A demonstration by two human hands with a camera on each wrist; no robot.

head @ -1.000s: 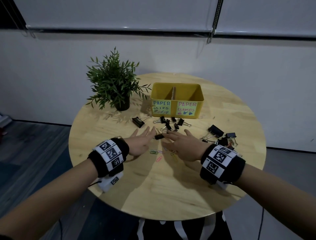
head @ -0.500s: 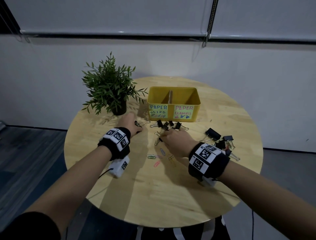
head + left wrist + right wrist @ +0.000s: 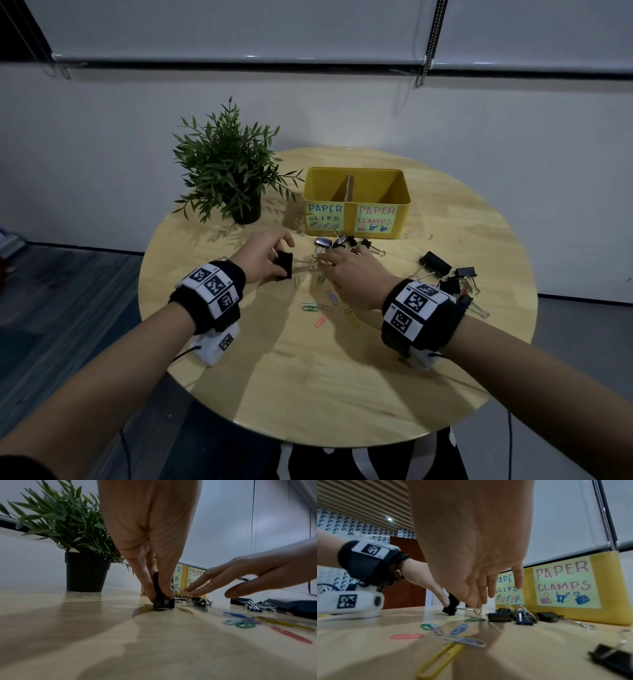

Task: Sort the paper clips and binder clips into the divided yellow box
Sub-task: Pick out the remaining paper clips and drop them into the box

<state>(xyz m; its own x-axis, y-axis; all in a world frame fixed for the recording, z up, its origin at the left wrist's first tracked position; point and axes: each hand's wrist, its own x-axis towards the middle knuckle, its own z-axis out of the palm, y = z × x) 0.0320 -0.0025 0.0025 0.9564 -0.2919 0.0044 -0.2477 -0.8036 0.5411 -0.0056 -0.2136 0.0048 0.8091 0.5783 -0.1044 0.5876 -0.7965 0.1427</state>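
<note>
The yellow box (image 3: 356, 202) stands at the back of the table, labelled PAPER CLIPS on the left half and PAPER CLAMPS on the right half. My left hand (image 3: 274, 253) pinches a black binder clip (image 3: 284, 266) that stands on the table; the left wrist view shows this black clip (image 3: 163, 600) between thumb and fingers. My right hand (image 3: 337, 263) reaches over with straight fingers (image 3: 478, 601) that touch the clip's wire handles (image 3: 475, 611). Coloured paper clips (image 3: 318, 306) lie scattered near the right wrist. Several black binder clips (image 3: 342, 241) lie before the box.
A potted plant (image 3: 227, 174) stands left of the box, close behind my left hand. More black binder clips (image 3: 445, 270) are heaped on the right side of the round wooden table (image 3: 308, 394). The table's edge curves close behind both wrists.
Both hands lay flat a second ago. The left hand reached left to a lone binder clip, took hold of it and brought it toward the centre. The right hand's fingers now touch its handles.
</note>
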